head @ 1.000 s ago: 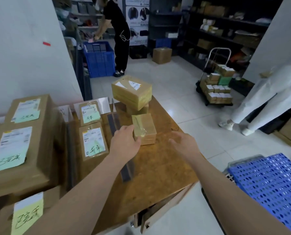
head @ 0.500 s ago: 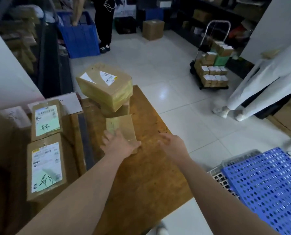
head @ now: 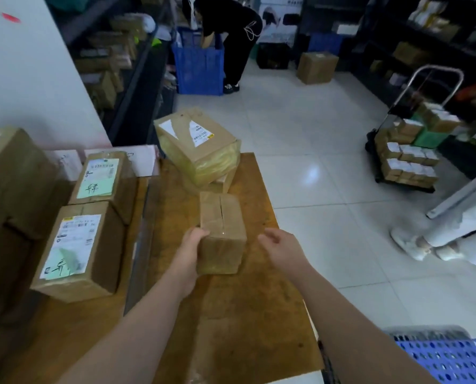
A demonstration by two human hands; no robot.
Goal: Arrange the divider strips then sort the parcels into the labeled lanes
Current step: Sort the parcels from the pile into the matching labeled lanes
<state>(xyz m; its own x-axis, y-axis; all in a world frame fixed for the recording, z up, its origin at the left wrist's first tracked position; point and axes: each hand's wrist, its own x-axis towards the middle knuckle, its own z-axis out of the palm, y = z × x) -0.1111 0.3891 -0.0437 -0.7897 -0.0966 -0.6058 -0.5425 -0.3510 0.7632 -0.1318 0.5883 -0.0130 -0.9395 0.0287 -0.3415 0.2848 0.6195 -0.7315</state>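
Observation:
My left hand (head: 190, 253) grips the left side of a small brown taped parcel (head: 222, 231), which is tipped up off the wooden table (head: 245, 314). To the parcel's right my right hand (head: 282, 249) hovers with fingers loosely curled, holding nothing. Behind it a larger tape-wrapped parcel (head: 196, 145) rests on top of another box. A dark divider strip (head: 141, 239) runs front to back on the table. Left of the strip lie two parcels with green handwritten labels, one near (head: 79, 250) and one far (head: 105, 177).
Big cardboard boxes (head: 12, 195) fill the table's left side. White lane label cards (head: 137, 159) stand at the table's back edge. A blue perforated crate (head: 453, 358) sits at lower right. On the tiled floor are a loaded trolley (head: 408, 159), a person in white and a person in black.
My left hand has moved from on top of the small parcel to its left side and tipped it up toward me. My right hand has stayed beside it. The camera tilted.

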